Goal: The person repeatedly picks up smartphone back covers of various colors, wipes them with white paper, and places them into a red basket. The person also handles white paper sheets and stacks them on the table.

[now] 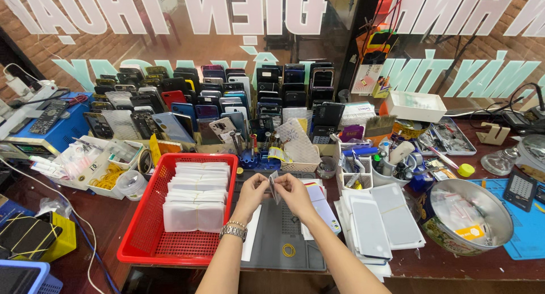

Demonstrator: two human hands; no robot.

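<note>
- Both hands up over the grey mat [278,231], just right of the red basket [149,237].
- Left hand [254,187] and right hand [295,190] each pinch one thin sheet [274,186] by its edges, fingertips closed on it.
- Sheet looks light, flexible and probably smudge-prone; best gripped by the edges, as here.
- Seen edge-on, so its faces are hard to make out.
- Forearms cut off at bottom edge.
</note>
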